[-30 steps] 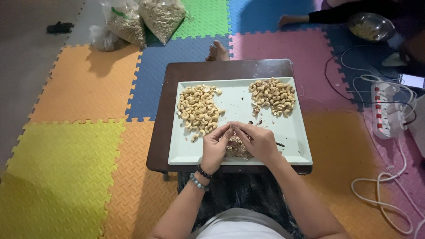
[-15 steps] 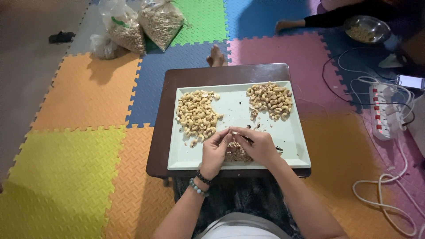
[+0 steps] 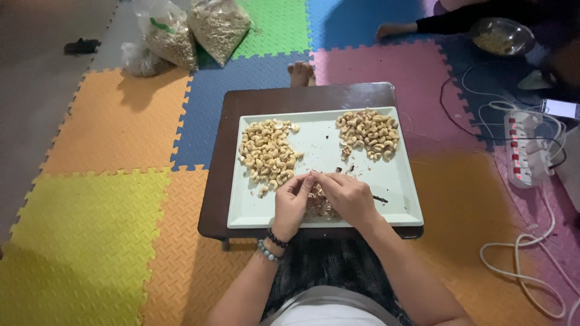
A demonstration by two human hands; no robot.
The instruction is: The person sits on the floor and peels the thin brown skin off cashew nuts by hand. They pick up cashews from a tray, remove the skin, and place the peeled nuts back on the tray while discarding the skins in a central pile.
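Both hands are pinching together on one cashew (image 3: pixel 312 176), probably peeling skin; left hand (image 3: pixel 292 202) and right hand (image 3: pixel 346 196) meeting over the white tray (image 3: pixel 320 142)'s near edge. Husk pile (image 3: pixel 318 205) lying beneath; nut heaps sitting further up the tray, on the worktop (image 3: pixel 266 99).

We see both our forearms reaching forward from the bottom of the view, converging in the middle. Our left hand (image 3: pixel 291 202) and right hand (image 3: pixel 347 198) meet with fingertips (image 3: pixel 310 179) pinched together, touching, knuckles up. Two beaded bracelets (image 3: pixel 272 244) circle our left wrist. Our right wrist is bare.
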